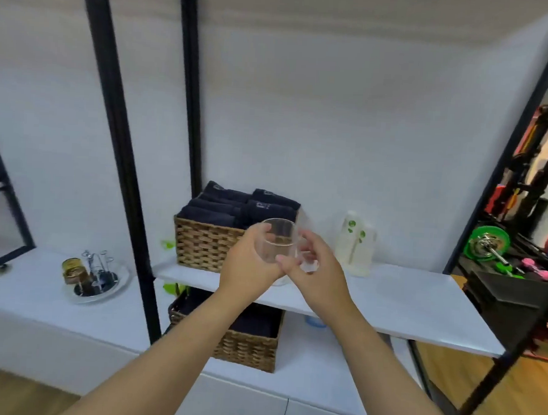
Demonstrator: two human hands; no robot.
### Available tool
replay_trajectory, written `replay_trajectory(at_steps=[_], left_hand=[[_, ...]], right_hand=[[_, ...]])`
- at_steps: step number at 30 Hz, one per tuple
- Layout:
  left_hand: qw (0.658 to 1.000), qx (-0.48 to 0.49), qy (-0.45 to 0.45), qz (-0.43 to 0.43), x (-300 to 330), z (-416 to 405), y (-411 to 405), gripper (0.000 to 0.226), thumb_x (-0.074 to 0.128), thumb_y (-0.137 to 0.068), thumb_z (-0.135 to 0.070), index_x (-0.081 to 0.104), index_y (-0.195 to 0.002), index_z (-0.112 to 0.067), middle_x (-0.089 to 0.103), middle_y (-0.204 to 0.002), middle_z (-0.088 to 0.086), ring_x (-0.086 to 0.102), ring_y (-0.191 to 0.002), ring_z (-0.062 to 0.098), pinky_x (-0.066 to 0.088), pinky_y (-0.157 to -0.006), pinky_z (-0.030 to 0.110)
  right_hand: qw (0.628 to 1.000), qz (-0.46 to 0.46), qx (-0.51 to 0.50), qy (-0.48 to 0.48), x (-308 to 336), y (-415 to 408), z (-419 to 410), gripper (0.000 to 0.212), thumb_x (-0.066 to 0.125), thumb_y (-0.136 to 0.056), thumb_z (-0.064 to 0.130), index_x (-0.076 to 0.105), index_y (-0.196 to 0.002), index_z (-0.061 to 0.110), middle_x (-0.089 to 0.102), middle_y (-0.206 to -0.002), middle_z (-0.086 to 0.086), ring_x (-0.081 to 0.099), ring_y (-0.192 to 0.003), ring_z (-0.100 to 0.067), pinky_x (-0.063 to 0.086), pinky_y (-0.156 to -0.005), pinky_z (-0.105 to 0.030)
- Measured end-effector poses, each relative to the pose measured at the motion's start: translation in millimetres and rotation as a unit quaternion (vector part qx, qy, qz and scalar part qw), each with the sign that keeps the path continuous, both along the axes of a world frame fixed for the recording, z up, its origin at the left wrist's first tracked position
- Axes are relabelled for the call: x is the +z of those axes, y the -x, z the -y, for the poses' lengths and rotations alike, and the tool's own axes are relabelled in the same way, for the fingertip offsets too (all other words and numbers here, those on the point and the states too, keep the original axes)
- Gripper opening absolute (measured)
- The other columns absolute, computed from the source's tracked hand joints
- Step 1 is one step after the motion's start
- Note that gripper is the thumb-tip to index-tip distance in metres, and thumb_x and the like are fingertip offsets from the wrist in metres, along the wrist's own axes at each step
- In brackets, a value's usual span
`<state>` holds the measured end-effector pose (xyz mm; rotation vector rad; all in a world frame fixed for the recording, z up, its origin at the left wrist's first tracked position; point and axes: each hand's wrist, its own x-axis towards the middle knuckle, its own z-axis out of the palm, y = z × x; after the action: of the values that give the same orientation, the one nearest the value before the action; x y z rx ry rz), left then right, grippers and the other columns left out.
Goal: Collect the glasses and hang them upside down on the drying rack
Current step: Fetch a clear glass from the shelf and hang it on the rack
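Both forearms bare, no sleeves; left hand point(247, 260) and right hand point(318, 268) ungloved.

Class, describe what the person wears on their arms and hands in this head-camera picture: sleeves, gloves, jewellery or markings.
Both forearms are bare up to the picture's lower edge; no sleeve shows. The left hand and right hand wear no gloves, and no rings, watch, bracelet or markings show.
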<state>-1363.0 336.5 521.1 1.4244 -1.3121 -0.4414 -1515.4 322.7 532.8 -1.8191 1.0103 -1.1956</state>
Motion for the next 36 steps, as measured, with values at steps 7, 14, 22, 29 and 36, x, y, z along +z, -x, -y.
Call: replay_trajectory(at_steps=[7, 14, 22, 29, 36], left_hand=[[0.996, 0.088, -0.001, -0.006, 17, -99, -151, 0.067, 0.083, -0.062, -0.065, 0.056, -0.121, -0.049, 0.070, -0.108, -0.025, 0.065, -0.096, -0.012, 0.057, -0.087, 0.027], [0.986, 0.162, -0.022, -0.013, 27, -189, -298, 0.086, 0.087, -0.057, -0.069, 0.054, -0.131, -0.041, 0.064, -0.115, -0.022, 0.063, -0.104, -0.002, 0.058, -0.085, 0.029], [0.982, 0.181, -0.035, -0.034, 44, -233, -422, 0.089, 0.091, -0.057, -0.063, 0.054, -0.134, -0.038, 0.064, -0.115, -0.023, 0.063, -0.108, -0.002, 0.058, -0.092, 0.035], [0.976, 0.214, -0.039, 0.011, 26, -213, -504, 0.088, 0.081, -0.053, -0.079, 0.050, -0.130, -0.047, 0.063, -0.117, -0.028, 0.057, -0.119, -0.003, 0.047, -0.106, 0.038], [0.988, 0.147, -0.019, -0.050, 22, -164, -590, 0.070, 0.050, -0.085, -0.081, 0.050, -0.142, -0.041, 0.066, -0.122, -0.028, 0.063, -0.111, -0.004, 0.048, -0.099, 0.021]], right_hand=[[0.981, 0.055, 0.150, -0.106, -5, -165, -62, 0.075, 0.071, -0.072, 0.081, 0.058, -0.138, 0.049, 0.064, -0.136, 0.015, 0.062, -0.124, -0.007, 0.054, -0.106, -0.045], [0.860, 0.261, 0.270, -0.345, -9, -342, -140, 0.068, 0.041, -0.087, 0.083, 0.057, -0.143, 0.047, 0.065, -0.144, 0.001, 0.061, -0.133, -0.020, 0.054, -0.105, -0.053], [0.694, 0.383, 0.306, -0.527, -10, -484, -194, 0.055, 0.055, -0.097, 0.061, 0.064, -0.130, 0.018, 0.073, -0.130, -0.013, 0.071, -0.117, -0.034, 0.062, -0.082, -0.044], [0.631, 0.420, 0.301, -0.578, -22, -574, -171, 0.047, 0.060, -0.095, 0.057, 0.061, -0.124, 0.021, 0.072, -0.129, -0.018, 0.067, -0.123, -0.037, 0.050, -0.106, -0.045], [0.613, 0.446, 0.282, -0.588, -28, -669, -102, 0.055, 0.062, -0.093, 0.054, 0.065, -0.127, 0.010, 0.071, -0.128, -0.022, 0.069, -0.120, -0.037, 0.044, -0.113, -0.043]])
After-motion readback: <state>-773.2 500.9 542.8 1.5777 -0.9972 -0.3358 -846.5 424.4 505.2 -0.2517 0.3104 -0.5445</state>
